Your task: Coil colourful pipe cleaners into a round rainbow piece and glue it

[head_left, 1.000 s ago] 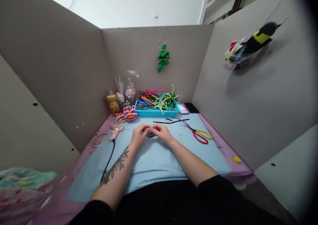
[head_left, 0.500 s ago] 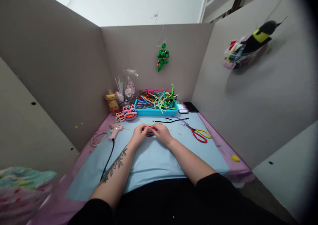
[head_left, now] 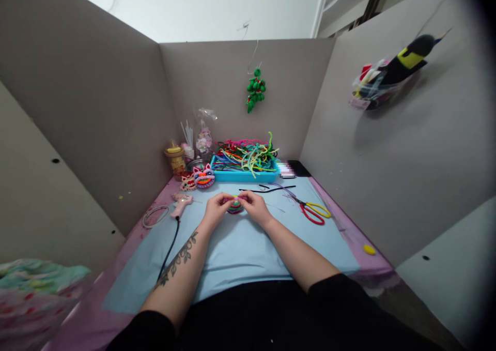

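A small multicoloured craft piece (head_left: 234,207), with green, red and yellow parts, is held between my two hands over the light blue cloth. My left hand (head_left: 217,206) pinches its left side with curled fingers. On its right side, my right hand (head_left: 253,205) grips the upper edge between thumb and fingers. The fingertips of both hands nearly meet at its top and cover part of it. Behind my hands lie black fuzzy stems (head_left: 267,189) on the cloth.
A blue tray (head_left: 244,176) of coloured stems stands at the back. Left are two lion-head crafts (head_left: 204,176), a pink glue gun (head_left: 181,204) with its cord, and a jar (head_left: 176,162). Right are red-and-yellow scissors (head_left: 312,211), a phone (head_left: 287,169) and a yellow disc (head_left: 369,249).
My right hand's fingers have shifted on the craft piece, and more of its striped lower part shows. The whole view has moved slightly.
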`<state>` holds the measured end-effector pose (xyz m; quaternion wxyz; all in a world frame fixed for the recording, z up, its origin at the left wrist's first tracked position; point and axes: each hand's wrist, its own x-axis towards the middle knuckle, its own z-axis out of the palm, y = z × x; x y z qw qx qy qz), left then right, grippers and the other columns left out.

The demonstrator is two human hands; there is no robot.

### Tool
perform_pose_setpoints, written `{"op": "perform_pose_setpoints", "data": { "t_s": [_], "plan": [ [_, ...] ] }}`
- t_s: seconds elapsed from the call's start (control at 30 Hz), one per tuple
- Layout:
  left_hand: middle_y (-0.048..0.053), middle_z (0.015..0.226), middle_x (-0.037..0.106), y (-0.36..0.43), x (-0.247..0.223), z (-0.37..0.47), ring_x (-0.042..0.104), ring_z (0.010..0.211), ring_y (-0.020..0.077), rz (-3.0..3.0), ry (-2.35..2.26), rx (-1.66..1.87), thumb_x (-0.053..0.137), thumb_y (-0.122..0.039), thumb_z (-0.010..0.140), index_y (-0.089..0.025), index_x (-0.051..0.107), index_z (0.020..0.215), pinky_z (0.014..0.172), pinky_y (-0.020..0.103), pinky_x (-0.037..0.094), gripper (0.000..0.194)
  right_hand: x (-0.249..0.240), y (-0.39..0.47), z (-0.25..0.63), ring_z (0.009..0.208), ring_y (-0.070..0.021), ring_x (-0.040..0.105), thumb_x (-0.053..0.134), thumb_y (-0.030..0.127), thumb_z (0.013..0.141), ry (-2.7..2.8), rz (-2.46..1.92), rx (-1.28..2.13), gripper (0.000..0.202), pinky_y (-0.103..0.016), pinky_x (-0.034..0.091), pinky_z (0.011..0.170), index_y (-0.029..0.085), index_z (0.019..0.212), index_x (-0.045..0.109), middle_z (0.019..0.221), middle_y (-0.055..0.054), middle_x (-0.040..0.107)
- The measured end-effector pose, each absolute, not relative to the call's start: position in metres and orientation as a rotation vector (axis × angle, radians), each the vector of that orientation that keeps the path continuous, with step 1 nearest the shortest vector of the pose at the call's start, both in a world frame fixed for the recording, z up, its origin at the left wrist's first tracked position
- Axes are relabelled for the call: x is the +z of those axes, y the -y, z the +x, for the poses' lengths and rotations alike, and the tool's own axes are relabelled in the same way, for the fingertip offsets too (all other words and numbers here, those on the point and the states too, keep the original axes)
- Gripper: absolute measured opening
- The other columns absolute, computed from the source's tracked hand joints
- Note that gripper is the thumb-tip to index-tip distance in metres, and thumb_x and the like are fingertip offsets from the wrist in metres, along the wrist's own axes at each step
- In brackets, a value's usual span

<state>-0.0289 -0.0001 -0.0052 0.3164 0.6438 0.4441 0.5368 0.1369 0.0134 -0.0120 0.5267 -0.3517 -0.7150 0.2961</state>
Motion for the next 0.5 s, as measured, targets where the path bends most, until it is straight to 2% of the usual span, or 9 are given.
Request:
{"op": "perform_pose_setpoints", "data": {
  "t_s": [0.4,0.5],
  "plan": [
    [0.004,0.068,0.066,-0.0016,-0.0074,-0.0295,0.059,0.061,0.0132,1.539,-1.148,1.354,0.067,-0.037,0.068,-0.012,0.066,0.08,0.06,0.024,0.047,0.027,-0.0171,-0.0167,0.136,0.07,-0.0153,0.057,0.054,0.028,0.077,1.752,-0.785,0.692,0.015,-0.028,0.045,0.068,0.019,0.08,0.066,0.077,-0.003,0.064],
    [0.006,0.078,0.068,-0.0046,-0.0081,-0.0306,0.062,0.068,0.0146,1.499,-1.121,1.386,0.07,-0.036,0.065,-0.012,0.064,0.088,0.066,0.026,0.049,0.033,-0.0167,-0.0177,0.136,0.07,-0.0156,0.057,0.056,0.031,0.076,1.71,-0.816,0.702,0.016,-0.028,0.046,0.068,0.018,0.081,0.066,0.076,-0.003,0.064]
  ]
}}
